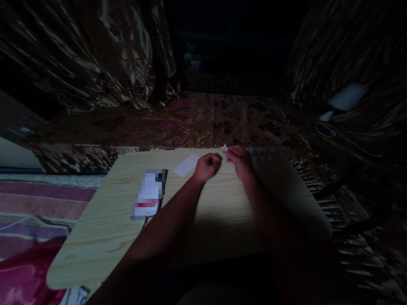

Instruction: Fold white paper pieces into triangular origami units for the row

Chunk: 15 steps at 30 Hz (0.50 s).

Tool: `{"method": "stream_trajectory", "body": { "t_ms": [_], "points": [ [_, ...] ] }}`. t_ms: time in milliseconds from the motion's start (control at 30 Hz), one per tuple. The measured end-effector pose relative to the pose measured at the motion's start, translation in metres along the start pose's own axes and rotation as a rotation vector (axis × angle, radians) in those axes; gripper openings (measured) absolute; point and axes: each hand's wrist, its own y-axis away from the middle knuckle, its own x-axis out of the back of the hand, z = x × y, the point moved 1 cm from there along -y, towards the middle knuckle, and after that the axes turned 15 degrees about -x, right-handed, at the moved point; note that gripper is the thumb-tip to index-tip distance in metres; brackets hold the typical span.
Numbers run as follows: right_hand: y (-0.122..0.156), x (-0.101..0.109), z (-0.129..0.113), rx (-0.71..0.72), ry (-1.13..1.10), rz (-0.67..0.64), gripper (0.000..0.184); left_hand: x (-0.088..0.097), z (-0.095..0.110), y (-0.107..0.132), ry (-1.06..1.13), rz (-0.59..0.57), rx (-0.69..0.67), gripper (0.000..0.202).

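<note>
My right hand point(241, 162) is closed, its fingertips pinching a small folded piece of white paper point(225, 148) above the far edge of the wooden table. My left hand point(207, 166) is just left of it, with the fingers curled in; whatever they may hold is hidden. A flat white sheet of paper point(185, 165) lies on the table beside my left hand, its right end close to the knuckles. The two hands are a little apart.
A blurred-out phone-like object point(148, 194) lies on the table point(104, 228) left of my left forearm. A dim grey bumpy item point(263, 155) is at the back right. Beyond are a patterned cloth ledge point(190, 120), curtains point(127, 46) and a white lamp point(348, 96) with a cord.
</note>
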Motion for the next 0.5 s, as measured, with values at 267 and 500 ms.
{"method": "stream_trajectory", "body": {
  "t_ms": [267, 500],
  "points": [
    [0.014, 0.074, -0.028, 0.155, 0.303, 0.409, 0.038, -0.009, 0.009, 0.005, -0.399, -0.176, -0.282, 0.008],
    [0.023, 0.182, -0.048, 0.222, 0.620, 0.764, 0.030, -0.015, 0.002, 0.003, -0.588, -0.349, -0.392, 0.012]
  ]
}}
